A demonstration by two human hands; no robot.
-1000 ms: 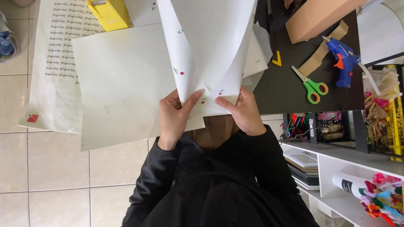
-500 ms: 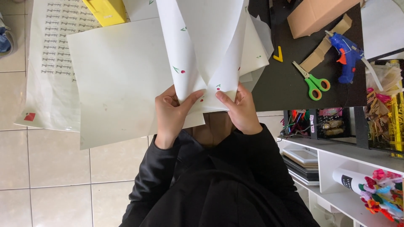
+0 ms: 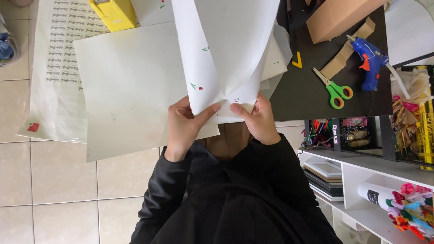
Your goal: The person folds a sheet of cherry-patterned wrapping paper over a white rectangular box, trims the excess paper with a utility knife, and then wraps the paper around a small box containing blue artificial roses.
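Currently: left hand (image 3: 183, 129) and right hand (image 3: 257, 119) both pinched on lower edge of white patterned paper (image 3: 226, 49), fingers (image 3: 209, 111) closed on sheet, thumbs nearly meeting at a pucker in its middle. Paper folded into two overlapping flaps, small red-and-green motifs on them, held up above near edge of tabletop (image 3: 298, 97). Beneath it, large plain white sheet (image 3: 131, 86) overhanging left edge of dark tabletop, above tiled floor (image 3: 49, 180). Printed wrapping sheet (image 3: 54, 68) under that, further left. Yellow box (image 3: 113, 13) at far edge. Green-handled scissors (image 3: 334, 90) and blue glue gun (image 3: 368, 61) toward right edge, well apart from hands. Cardboard box (image 3: 337, 18) at far right corner. White shelf unit (image 3: 361, 176) below right edge, with coloured craft bits.
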